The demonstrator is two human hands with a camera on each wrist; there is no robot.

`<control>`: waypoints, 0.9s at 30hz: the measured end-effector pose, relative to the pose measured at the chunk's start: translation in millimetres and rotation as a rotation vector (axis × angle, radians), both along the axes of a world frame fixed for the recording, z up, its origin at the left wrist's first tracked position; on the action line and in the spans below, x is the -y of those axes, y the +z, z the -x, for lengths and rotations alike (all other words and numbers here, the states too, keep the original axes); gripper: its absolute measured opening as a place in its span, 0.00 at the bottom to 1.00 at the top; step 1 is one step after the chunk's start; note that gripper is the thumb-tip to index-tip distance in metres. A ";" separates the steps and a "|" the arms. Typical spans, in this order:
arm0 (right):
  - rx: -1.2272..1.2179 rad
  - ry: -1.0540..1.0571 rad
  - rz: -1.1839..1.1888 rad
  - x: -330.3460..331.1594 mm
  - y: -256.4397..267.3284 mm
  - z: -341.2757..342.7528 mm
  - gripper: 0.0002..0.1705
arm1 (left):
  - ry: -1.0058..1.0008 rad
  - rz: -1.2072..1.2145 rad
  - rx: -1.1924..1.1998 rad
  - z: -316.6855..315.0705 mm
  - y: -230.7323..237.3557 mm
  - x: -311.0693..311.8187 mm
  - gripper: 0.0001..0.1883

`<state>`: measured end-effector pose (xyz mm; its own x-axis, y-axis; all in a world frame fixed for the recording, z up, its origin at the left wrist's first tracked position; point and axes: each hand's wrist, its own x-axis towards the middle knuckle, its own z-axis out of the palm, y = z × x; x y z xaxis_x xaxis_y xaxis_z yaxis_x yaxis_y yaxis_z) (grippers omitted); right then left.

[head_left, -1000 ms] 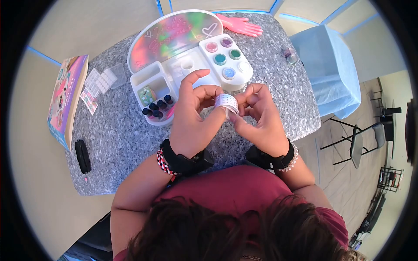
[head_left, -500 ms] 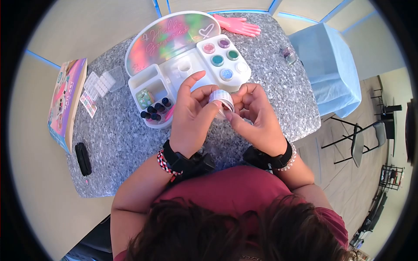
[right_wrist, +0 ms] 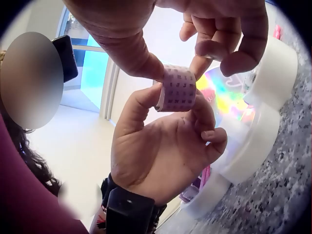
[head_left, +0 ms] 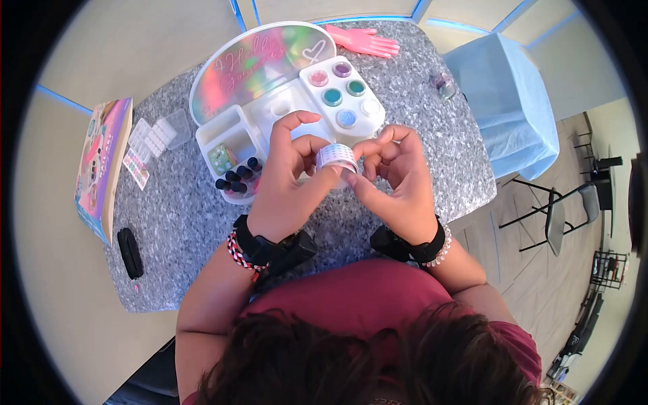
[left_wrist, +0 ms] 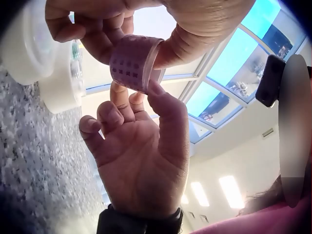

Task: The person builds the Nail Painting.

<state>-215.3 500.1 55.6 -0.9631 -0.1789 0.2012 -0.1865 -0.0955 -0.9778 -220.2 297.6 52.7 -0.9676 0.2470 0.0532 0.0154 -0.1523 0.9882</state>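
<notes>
Held up over the near edge of the white organizer is a curled sheet of tiny stickers (head_left: 334,154), bent into a loop with its rows of small printed marks facing out. My left hand (head_left: 287,192) pinches one side between thumb and a finger, its index finger raised and bent above. On the other side, my right hand (head_left: 398,192) pinches the edge with its thumb. The left wrist view shows the loop (left_wrist: 130,63) between both hands, and small dark marks cover the sheet (right_wrist: 179,90) in the right wrist view.
The white organizer (head_left: 375,125) holds glitter pots (head_left: 331,97) and black-capped bottles (head_left: 233,177). A pink model hand (head_left: 368,42) lies behind it. At left are a box (head_left: 101,169), clear plastic cases (head_left: 150,137), a sticker card (head_left: 136,167) and a black pouch (head_left: 129,253).
The curled sheet tilted to show its open end half a second ago; now its printed outside faces up again. Both hands keep hold of it, shifting slightly left in view.
</notes>
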 end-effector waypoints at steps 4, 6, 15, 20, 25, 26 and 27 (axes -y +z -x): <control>0.058 0.027 0.014 1.1 3.0 0.4 0.34 | 0.014 -0.099 0.010 -2.4 0.6 -4.1 0.32; 0.165 0.065 0.006 -1.1 4.6 0.5 0.34 | 0.065 -0.195 0.034 -4.6 -1.1 -8.0 0.31; 0.178 0.068 0.150 -5.2 -2.8 2.8 0.30 | 0.044 -0.119 0.026 -7.3 -5.7 -11.7 0.28; 0.098 0.129 -0.022 -38.0 15.3 28.0 0.27 | 0.047 -0.211 0.071 -3.4 -5.4 -8.7 0.29; -0.220 -0.405 -0.821 -110.3 32.5 109.7 0.28 | 0.151 -0.200 0.132 -2.2 -5.3 -10.5 0.27; -0.275 -0.539 -0.967 -132.2 23.1 130.0 0.32 | 0.154 -0.202 0.129 -1.7 -5.0 -10.3 0.27; -0.331 -0.599 -1.096 -150.4 10.3 144.6 0.33 | 0.162 -0.189 0.128 -1.7 -4.5 -9.9 0.28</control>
<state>-360.0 650.5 66.0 -0.8831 0.0385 0.4676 -0.1680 0.9045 -0.3919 -218.6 307.4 48.1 -0.9955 0.0857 -0.0414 -0.0682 -0.3398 0.9380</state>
